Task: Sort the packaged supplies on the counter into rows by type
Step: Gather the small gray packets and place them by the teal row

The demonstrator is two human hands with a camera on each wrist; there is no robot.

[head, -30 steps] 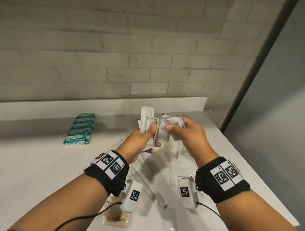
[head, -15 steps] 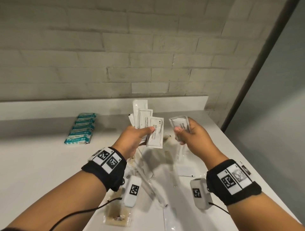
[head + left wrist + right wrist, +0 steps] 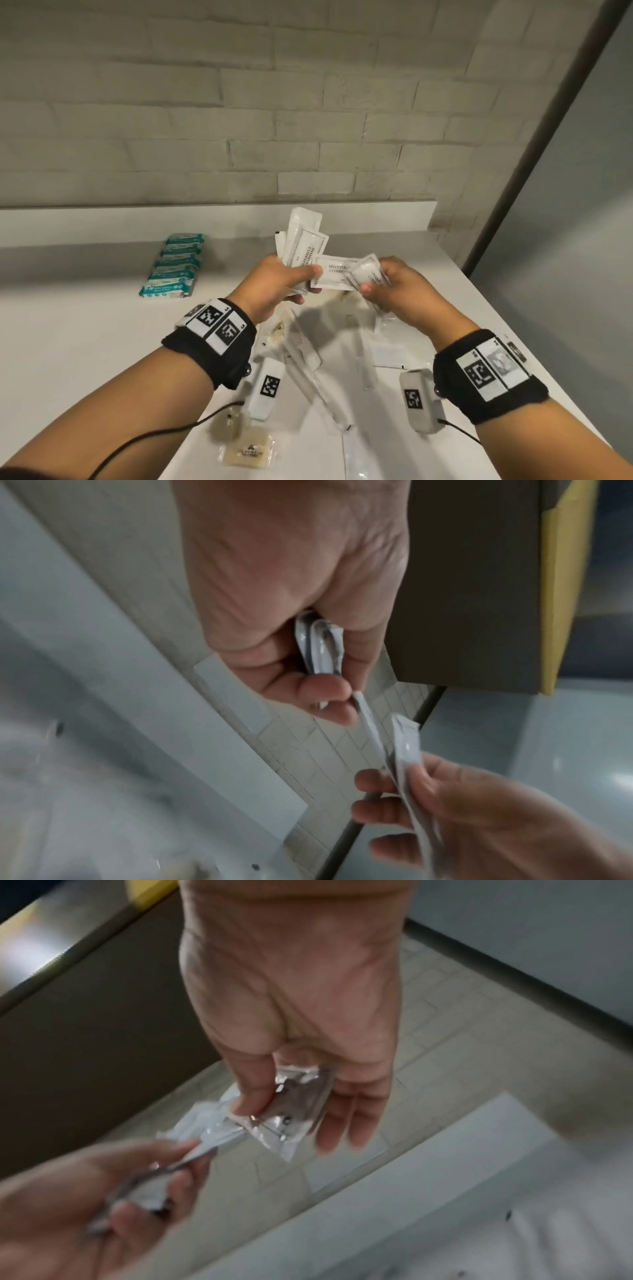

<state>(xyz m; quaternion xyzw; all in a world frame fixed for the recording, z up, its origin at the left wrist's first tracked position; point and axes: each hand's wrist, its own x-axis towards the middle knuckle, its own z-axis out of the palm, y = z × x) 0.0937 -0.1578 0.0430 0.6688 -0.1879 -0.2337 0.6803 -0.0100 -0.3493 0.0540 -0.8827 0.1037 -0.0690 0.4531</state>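
My left hand pinches a fan of several white shampoo sachets above the white counter. Seen from the left wrist, the sachets stand edge-on between thumb and fingers. My right hand pinches one more white sachet and holds it against the lowest sachet of the fan. The right wrist view shows that sachet under the thumb, blurred. A row of several teal and white packets lies at the back left of the counter.
Below my hands lies a loose pile of clear-wrapped long items and flat white packets. A wrapped tan soap bar sits near the front edge. A brick wall backs the counter, whose right edge drops to grey floor.
My right hand has moved left and brought its sachet against the fan in my left hand. The fan's front sachet has turned from upright to lying sideways.
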